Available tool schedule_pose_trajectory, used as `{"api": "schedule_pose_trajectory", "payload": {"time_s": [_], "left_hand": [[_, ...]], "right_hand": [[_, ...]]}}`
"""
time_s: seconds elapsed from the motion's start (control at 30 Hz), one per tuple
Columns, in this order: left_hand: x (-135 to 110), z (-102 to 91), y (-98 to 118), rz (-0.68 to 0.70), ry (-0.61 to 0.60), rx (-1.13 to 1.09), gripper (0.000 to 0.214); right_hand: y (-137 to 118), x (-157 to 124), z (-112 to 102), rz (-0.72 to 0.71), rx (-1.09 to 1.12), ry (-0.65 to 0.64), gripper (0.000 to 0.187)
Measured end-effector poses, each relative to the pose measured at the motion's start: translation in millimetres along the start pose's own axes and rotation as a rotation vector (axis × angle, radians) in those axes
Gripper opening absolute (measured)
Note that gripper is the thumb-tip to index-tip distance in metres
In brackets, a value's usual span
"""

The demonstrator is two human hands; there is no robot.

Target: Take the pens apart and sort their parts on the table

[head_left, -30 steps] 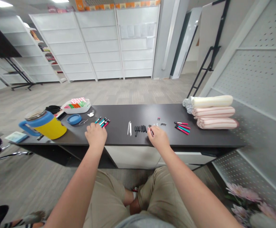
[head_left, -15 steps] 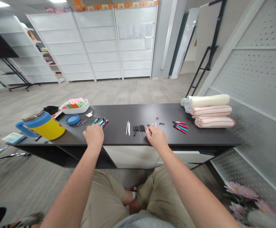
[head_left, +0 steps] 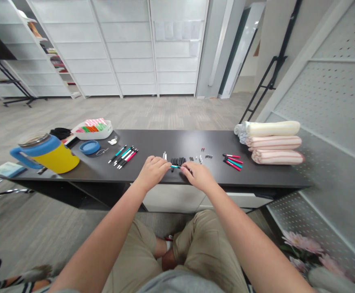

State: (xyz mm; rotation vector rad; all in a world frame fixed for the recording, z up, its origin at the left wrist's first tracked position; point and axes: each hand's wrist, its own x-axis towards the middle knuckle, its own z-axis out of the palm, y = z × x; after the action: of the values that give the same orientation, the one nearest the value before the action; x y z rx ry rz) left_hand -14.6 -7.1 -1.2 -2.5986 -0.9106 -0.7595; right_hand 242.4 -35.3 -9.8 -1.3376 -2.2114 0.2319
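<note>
A teal pen with a dark section spans the small gap between my two hands, low over the front of the dark table. My left hand is closed on its left end. At the other end, the thumb and fingers of my right hand pinch it. Just behind lie short black pen grips in a row, partly covered by the fingers. White thin tubes stick out beyond my left hand. Several teal, black and red pens lie side by side to the left.
Red and teal pen barrels lie right, beside rolled towels. Tiny metallic and red parts sit nearer the middle. A yellow-blue mug, blue lid and white tray occupy the left. The table's front edge runs below my hands.
My left hand has moved right from the group of pens to the middle, bringing a teal pen. My right hand now meets it there. The view has tilted slightly down.
</note>
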Motion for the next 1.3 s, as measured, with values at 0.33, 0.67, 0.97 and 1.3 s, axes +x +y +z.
{"api": "schedule_pose_trajectory", "payload": {"time_s": [0.33,0.67,0.97,1.3], "left_hand": [[3,10.8,-11,-0.169,-0.015,-0.23,0.019],[3,7.3,-19,-0.667,-0.124,-0.935,0.033],[5,5.8,-28,-0.73,-0.147,-1.111,0.031],[4,6.0,-30,-0.81,-0.096,-1.149,0.039]], "right_hand": [[13,5,4,-0.008,0.112,0.002,0.042],[16,7,-2,0.023,0.247,-0.007,0.044],[16,6,-3,0.034,0.252,-0.001,0.046],[16,5,-3,0.065,0.252,0.022,0.049]]}}
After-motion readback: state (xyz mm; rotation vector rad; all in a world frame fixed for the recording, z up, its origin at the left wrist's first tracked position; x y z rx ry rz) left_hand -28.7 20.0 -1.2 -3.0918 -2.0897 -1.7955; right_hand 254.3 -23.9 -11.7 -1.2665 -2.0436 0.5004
